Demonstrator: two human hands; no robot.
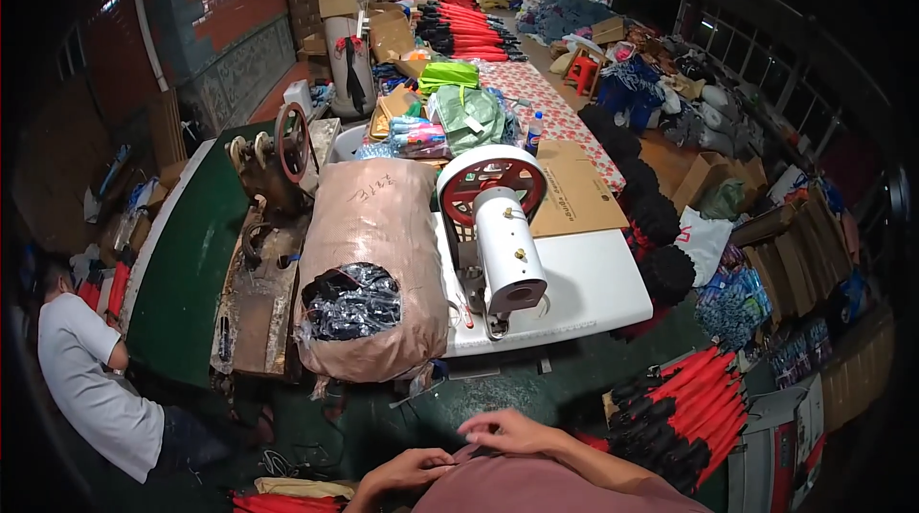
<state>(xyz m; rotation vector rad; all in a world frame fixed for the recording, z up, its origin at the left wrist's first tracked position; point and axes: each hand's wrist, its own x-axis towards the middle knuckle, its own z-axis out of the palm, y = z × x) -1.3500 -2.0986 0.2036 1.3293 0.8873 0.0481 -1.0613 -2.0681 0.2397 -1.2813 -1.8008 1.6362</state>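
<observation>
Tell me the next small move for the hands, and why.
Probably raise the right hand toward the white metal sewing machine with the cylindrical arm: it stands ahead on the table, while that hand and the left hand are both down at the maroon cloth shirt.

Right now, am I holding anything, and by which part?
Nothing shows in your right hand; your left hand is at the front of your maroon shirt, whether gripping it I can't tell.
</observation>
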